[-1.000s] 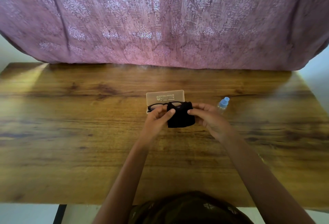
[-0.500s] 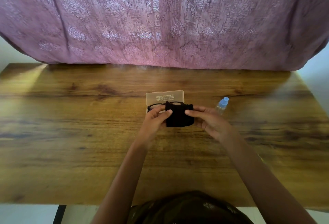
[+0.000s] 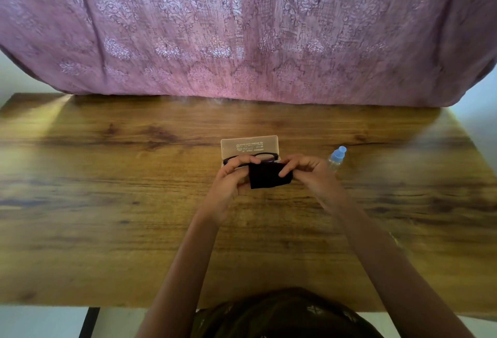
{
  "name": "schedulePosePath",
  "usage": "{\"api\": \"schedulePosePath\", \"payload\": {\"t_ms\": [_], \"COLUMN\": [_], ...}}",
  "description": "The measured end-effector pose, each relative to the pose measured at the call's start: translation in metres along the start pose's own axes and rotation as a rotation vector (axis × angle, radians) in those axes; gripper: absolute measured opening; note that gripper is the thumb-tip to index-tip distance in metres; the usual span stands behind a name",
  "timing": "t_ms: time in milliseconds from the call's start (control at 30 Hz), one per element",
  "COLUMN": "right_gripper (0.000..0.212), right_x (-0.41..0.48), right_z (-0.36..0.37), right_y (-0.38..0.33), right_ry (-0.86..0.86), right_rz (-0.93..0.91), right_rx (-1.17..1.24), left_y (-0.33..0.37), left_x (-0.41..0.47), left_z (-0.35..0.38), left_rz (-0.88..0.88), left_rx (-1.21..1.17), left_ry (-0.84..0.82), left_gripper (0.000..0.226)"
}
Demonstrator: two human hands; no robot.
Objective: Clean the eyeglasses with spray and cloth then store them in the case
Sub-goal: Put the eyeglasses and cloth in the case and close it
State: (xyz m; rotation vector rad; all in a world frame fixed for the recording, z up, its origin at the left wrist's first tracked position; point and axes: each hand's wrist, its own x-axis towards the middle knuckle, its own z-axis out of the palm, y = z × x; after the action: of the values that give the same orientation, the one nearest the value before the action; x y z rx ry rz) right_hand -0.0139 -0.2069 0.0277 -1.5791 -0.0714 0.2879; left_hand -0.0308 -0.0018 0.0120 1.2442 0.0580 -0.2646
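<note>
Black cloth (image 3: 269, 177) hangs between your two hands, low over the wood-grain table (image 3: 107, 203), approx. mid-table. Your left hand (image 3: 231, 176) is curled round the eyeglasses (image 3: 269, 155) at their left end, fingers over the top and thumb side toward you, so it has a firm hold on the frame & touches the cloth's left edge. Your right hand (image 3: 309, 173) has its fingers bent and pinches the cloth at its upper right corner. The cloth covers that end of the glasses, so can't tell whether you're also pinching the frame thru it. Only the dark top rim of the glasses shows, running from your left fingers across to the cloth; the lenses are mostly hidden.

Right behind your hands, the case (image 3: 250, 145) lies on the table w/ its pale translucent lid standing open, printed text facing you upside down. The glasses are in front of that lid, held in your hands, not inside the case.

The spray bottle (image 3: 336, 159), clear w/ a light-blue cap, stands just beside your right hand on its far right side, lower part hidden by your knuckles. Neither hand touches it.

A pink patterned curtain (image 3: 242, 28) hangs along the table's far edge.
</note>
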Motion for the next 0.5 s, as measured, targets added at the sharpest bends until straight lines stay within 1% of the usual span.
{"api": "schedulePosePath", "payload": {"t_ms": [100,167,267,333,400,467,500], "right_gripper": [0.047,0.049,0.052,0.049,0.037,0.015,0.027], "right_x": [0.0004,0.0011,0.0011,0.0006,0.0016,0.0011,0.0015], "right_z": [-0.0023,-0.0026,-0.0027,-0.0021,-0.0003,0.0018,0.0011], "right_y": [0.001,0.0013,0.002,0.0018,0.0027,0.002,0.0029], "right_ry": [-0.013,-0.018,-0.015,0.002,0.033,0.035,0.02], "right_rz": [-0.026,-0.035,-0.035,-0.023,0.027,0.134,0.178], "right_rx": [-0.066,-0.095,-0.115,-0.122,-0.034,0.136,0.171], "left_y": [0.0034,0.0058,0.0078,0.0083,0.0078,0.0066,0.0059], "left_x": [-0.0001,-0.0019,-0.0042,-0.0035,-0.0023,-0.0016,-0.0016], "left_z": [0.002,0.0043,0.0067,0.0071,0.0073,0.0079,0.0085], "left_rz": [-0.04,-0.064,-0.049,-0.049,-0.05,-0.048,-0.043], "left_rx": [0.004,0.027,0.061,0.057,0.064,0.051,0.036], "left_ry": [0.027,0.039,0.037,0.076,0.113,0.13,0.134], "left_gripper": [0.031,0.025,0.027,0.026,0.027,0.028,0.028]}}
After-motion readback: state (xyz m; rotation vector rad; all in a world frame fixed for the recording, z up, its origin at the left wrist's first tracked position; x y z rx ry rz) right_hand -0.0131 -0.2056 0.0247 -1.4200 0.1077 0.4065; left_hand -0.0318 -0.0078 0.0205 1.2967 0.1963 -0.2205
